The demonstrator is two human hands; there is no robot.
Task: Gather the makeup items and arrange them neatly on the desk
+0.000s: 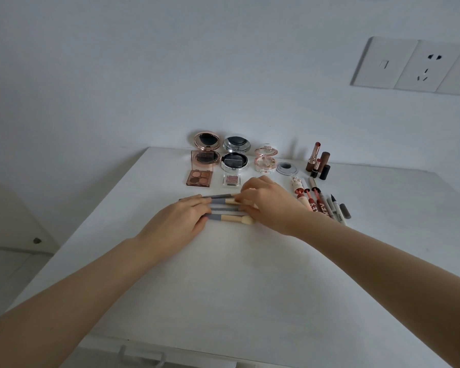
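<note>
Desk (250,274), white and wide, fills the lower view, its far edge against a pale wall (170,62) that carries a bank of sockets (420,67) at upper right. A drawer handle (141,354) shows at the near edge.

Both bare forearms reach in from the bottom corners and meet over a row of makeup brushes (225,208) lying side by side in the middle of the desk, grey handles to the left, pale ferrules and bristles to the right. The left hand (179,219) lies palm down with fingers nearly straight, fingertips pressed on the handle ends. The right hand (267,201) is curled over the bristle ends, fingers bent and pinching at the upper brushes; exactly which brush it has hold of cannot be told.

Behind the brushes stand open compacts in a row: a rose-gold compact (206,150), a black cushion compact (234,154) and a pink floral compact (265,158). In front of them lie a four-pan eyeshadow palette (199,177) and a small clear glitter pot (232,179). A round silver lid (286,168) sits beside the floral compact.

At right, upright lipsticks (318,160) stand together, with lip glosses (310,201) and eyeliner pens (336,209) laid parallel just beside the right wrist.
</note>
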